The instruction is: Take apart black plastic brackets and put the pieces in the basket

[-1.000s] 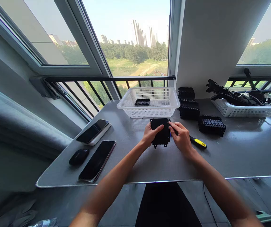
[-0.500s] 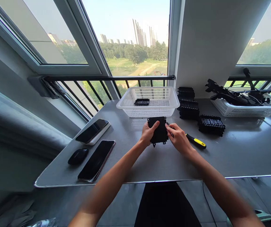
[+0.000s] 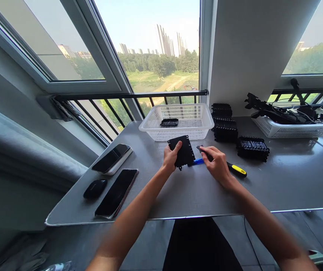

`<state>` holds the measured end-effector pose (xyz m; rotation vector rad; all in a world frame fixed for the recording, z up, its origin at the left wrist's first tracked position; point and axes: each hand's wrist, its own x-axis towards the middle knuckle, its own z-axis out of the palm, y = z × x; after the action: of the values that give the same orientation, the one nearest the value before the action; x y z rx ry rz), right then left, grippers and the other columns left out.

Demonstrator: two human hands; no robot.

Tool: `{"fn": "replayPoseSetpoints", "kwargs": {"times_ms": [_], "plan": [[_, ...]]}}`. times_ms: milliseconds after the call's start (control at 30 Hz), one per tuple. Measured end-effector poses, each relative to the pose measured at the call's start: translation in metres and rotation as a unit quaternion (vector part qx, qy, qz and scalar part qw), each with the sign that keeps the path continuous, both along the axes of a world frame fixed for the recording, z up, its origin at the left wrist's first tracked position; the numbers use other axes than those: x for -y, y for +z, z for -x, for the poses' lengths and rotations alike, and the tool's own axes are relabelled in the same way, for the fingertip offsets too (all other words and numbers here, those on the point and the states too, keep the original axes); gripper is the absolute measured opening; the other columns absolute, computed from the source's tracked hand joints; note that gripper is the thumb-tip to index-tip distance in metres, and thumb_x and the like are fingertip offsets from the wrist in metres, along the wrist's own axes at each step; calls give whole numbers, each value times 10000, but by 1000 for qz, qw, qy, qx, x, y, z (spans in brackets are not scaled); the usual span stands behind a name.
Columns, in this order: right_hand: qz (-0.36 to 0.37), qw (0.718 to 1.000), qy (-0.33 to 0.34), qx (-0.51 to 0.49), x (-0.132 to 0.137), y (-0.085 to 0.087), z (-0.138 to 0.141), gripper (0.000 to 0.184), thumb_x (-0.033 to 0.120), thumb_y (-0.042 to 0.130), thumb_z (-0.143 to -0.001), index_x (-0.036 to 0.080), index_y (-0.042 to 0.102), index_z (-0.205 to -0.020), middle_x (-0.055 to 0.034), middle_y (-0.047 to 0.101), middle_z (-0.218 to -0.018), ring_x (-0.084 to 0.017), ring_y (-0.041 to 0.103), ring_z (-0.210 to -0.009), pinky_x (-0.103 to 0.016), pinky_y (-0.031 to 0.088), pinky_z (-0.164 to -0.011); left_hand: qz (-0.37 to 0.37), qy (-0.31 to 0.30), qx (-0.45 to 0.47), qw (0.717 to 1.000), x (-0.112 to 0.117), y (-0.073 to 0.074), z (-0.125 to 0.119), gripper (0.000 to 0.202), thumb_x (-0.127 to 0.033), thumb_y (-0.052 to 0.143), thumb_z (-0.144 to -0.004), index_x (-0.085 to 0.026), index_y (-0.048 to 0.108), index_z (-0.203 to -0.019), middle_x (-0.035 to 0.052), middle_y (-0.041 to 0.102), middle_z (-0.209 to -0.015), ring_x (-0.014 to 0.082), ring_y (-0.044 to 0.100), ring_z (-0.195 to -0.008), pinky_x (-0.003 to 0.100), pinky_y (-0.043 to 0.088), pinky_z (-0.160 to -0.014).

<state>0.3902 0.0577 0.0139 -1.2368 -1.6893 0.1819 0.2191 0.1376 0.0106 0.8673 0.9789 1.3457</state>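
My left hand [image 3: 170, 156] is closed on the edge of a flat black plastic panel [image 3: 184, 151] with notched edges, thumb on top; the panel is tilted above the table. My right hand [image 3: 216, 162] is closed around a slim dark tool [image 3: 204, 151], its tip pointing left toward the panel but apart from it. Most of that tool is hidden by the fingers, so its kind is unclear. Between the hands a blue object [image 3: 197, 162] lies on the table, partly covered. A yellow-and-black handle [image 3: 238, 171] lies just right of my right hand.
A white plastic basket [image 3: 175, 134] with one black part stands behind the hands. Stacks of black plastic parts [image 3: 225, 130] are right of it. Another basket [image 3: 287, 131] holds cables and black gear. Phones [image 3: 116, 193] and a black mouse-like object [image 3: 95, 189] lie left.
The panel has turned and shifted left in my left hand. My right hand has moved right, away from it, showing the dark tool and the blue object.
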Motion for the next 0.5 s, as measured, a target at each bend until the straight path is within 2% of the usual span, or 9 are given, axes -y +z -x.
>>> {"fn": "replayPoseSetpoints", "kwargs": {"times_ms": [67, 133, 333, 500], "plan": [[-21, 998, -47, -33, -2, 3, -4, 377, 292, 530, -911, 217, 594, -1275, -81, 675, -1071, -228, 637, -983, -365, 504, -873, -27, -28, -27, 999, 4, -2, -4, 484, -459, 810, -609, -160, 647, -954, 52, 717, -877, 201, 681, -762, 352, 571, -728], [-29, 996, -68, -42, -4, 5, -7, 417, 340, 542, -910, 219, 567, -1308, -89, 663, -1104, -243, 625, -1014, -385, 497, -891, -53, -61, -56, 995, 9, -4, -9, 481, -480, 783, -641, -154, 649, -968, 65, 717, -919, 207, 679, -798, 336, 559, -737], [-41, 996, -71, -32, -6, 1, -10, 360, 383, 520, -925, 211, 639, -1218, -85, 646, -1058, -229, 621, -977, -366, 496, -885, -113, -124, -103, 980, 22, -7, -21, 458, -514, 711, -714, -149, 629, -977, 60, 708, -928, 193, 663, -809, 311, 523, -752], [-27, 998, -54, 7, -5, -1, -5, 338, 353, 468, -952, 223, 642, -1211, -85, 629, -1013, -223, 617, -924, -366, 509, -848, -125, -126, -136, 975, 27, -10, -26, 428, -534, 696, -718, -151, 614, -888, 32, 674, -815, 169, 620, -734, 271, 489, -675]]}}
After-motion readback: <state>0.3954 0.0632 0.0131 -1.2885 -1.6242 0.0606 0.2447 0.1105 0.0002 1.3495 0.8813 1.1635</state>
